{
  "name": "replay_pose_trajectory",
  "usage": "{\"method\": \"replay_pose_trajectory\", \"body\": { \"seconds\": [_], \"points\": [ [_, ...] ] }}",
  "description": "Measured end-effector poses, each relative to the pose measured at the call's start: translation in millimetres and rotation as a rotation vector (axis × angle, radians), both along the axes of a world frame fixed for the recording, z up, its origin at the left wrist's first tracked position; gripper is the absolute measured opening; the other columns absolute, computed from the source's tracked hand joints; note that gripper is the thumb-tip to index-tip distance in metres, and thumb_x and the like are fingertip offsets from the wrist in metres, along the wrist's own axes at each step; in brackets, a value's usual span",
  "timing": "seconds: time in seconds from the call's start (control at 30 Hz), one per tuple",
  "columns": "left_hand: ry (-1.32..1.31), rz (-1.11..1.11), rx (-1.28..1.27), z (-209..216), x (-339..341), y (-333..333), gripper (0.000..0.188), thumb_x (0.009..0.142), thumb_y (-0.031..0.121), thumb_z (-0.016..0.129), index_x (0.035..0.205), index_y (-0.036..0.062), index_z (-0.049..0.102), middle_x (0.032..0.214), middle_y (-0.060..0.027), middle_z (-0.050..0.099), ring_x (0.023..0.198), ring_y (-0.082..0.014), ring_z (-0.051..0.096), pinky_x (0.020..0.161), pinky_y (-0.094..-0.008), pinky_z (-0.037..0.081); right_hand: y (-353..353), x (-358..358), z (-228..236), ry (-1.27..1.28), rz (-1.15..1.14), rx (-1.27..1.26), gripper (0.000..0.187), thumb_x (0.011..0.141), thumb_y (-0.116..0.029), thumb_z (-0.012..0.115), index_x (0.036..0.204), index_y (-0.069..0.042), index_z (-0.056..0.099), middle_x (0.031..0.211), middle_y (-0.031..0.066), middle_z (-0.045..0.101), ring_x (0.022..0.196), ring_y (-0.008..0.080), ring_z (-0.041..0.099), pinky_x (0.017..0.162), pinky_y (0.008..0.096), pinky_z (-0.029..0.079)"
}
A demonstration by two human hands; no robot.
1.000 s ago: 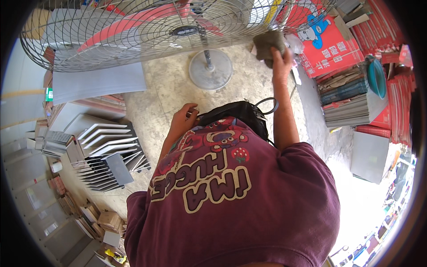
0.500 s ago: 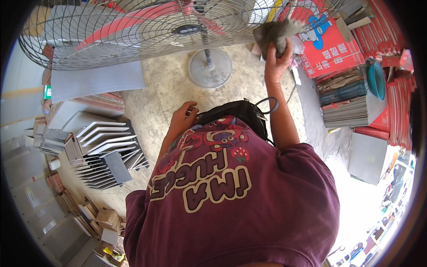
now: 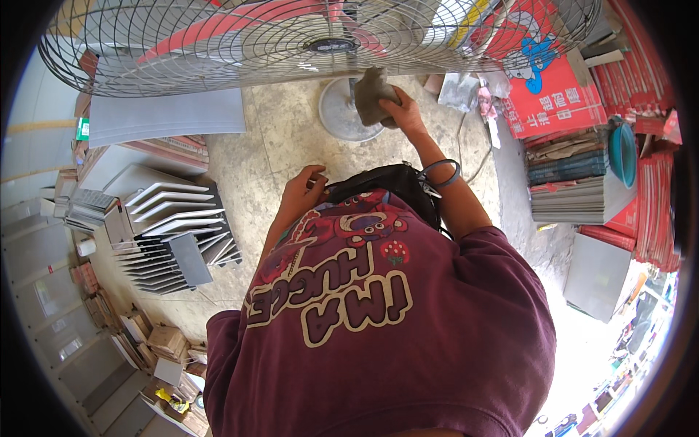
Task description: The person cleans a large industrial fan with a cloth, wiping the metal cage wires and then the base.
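A large standing fan [image 3: 331, 46] with a wire cage and red blades spans the top of the head view. Its round grey base [image 3: 341, 120] rests on the floor behind my right hand [image 3: 408, 115]. That hand is closed on a grey-brown rag [image 3: 376, 98], held bunched just below the fan's lower rim. My left hand [image 3: 303, 191] hangs at my waist beside a black bag [image 3: 386, 182], its fingers loosely bent and apart, with nothing seen in them. A grey-blue loop [image 3: 453, 175] circles my right forearm.
To the left, tiles [image 3: 171, 229] stand in a rack near a stack of boxes. Red cartons [image 3: 557, 95] and stacked grey tiles [image 3: 571, 200] line the right side, with a teal basin [image 3: 622, 153] among them. A cord [image 3: 462, 135] lies on the floor.
My right hand has brought the rag leftward and down, from the fan cage's right edge to in front of the stand. The left hand has hardly moved.
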State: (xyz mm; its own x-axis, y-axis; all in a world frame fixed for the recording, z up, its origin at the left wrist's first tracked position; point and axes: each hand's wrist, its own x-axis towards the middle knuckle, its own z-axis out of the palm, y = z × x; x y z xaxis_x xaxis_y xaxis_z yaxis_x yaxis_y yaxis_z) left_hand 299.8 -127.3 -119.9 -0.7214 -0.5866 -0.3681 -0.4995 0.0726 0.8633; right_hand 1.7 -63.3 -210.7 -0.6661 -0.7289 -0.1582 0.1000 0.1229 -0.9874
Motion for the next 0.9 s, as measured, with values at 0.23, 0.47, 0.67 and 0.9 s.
{"method": "replay_pose_trajectory", "body": {
  "seconds": [0.23, 0.47, 0.67, 0.9],
  "points": [
    [0.006, -0.029, 0.016, 0.4, -6.0, -0.5, 0.028, 0.088, 0.011, 0.058, 0.114, 0.0016, 0.053, 0.085, -0.0093, 0.063, 0.067, -0.0144, 0.063, 0.057, -0.0263, 0.050, 39.6, -22.7, 58.6, -0.128, -0.310, -0.160, 0.040, 0.082, -0.013, 0.067, 0.120, -0.004, 0.056, 0.098, 0.0036, 0.063, 0.085, 0.0109, 0.059, 0.074, 0.0245, 0.049],
    [-0.018, -0.099, 0.008, 1.8, -16.0, -2.5, 0.029, 0.086, 0.012, 0.058, 0.113, 0.0018, 0.054, 0.086, -0.0098, 0.063, 0.067, -0.0159, 0.062, 0.058, -0.0282, 0.050, 89.4, -29.1, 137.4, 0.222, -0.687, -0.506, 0.029, 0.086, -0.011, 0.061, 0.115, -0.005, 0.058, 0.103, 0.0037, 0.061, 0.091, 0.0125, 0.058, 0.078, 0.0265, 0.049],
    [-0.010, -0.084, 0.013, 0.6, -13.3, -2.1, 0.031, 0.086, 0.013, 0.058, 0.114, 0.0020, 0.054, 0.087, -0.0102, 0.063, 0.068, -0.0171, 0.062, 0.058, -0.0288, 0.050, 75.9, -25.7, 153.9, 0.628, -0.774, -0.451, 0.038, 0.086, -0.010, 0.062, 0.122, -0.004, 0.051, 0.111, 0.0051, 0.057, 0.099, 0.0137, 0.051, 0.087, 0.0278, 0.043],
    [-0.020, -0.024, 0.018, 5.3, -0.5, -2.0, 0.031, 0.087, 0.014, 0.058, 0.115, 0.0021, 0.053, 0.087, -0.0100, 0.063, 0.069, -0.0166, 0.062, 0.059, -0.0282, 0.050, 26.5, 2.7, 99.5, 0.551, -0.525, -0.328, 0.041, 0.081, -0.006, 0.066, 0.119, -0.003, 0.052, 0.110, 0.0091, 0.056, 0.102, 0.0176, 0.052, 0.090, 0.0288, 0.041]
  ]
}}
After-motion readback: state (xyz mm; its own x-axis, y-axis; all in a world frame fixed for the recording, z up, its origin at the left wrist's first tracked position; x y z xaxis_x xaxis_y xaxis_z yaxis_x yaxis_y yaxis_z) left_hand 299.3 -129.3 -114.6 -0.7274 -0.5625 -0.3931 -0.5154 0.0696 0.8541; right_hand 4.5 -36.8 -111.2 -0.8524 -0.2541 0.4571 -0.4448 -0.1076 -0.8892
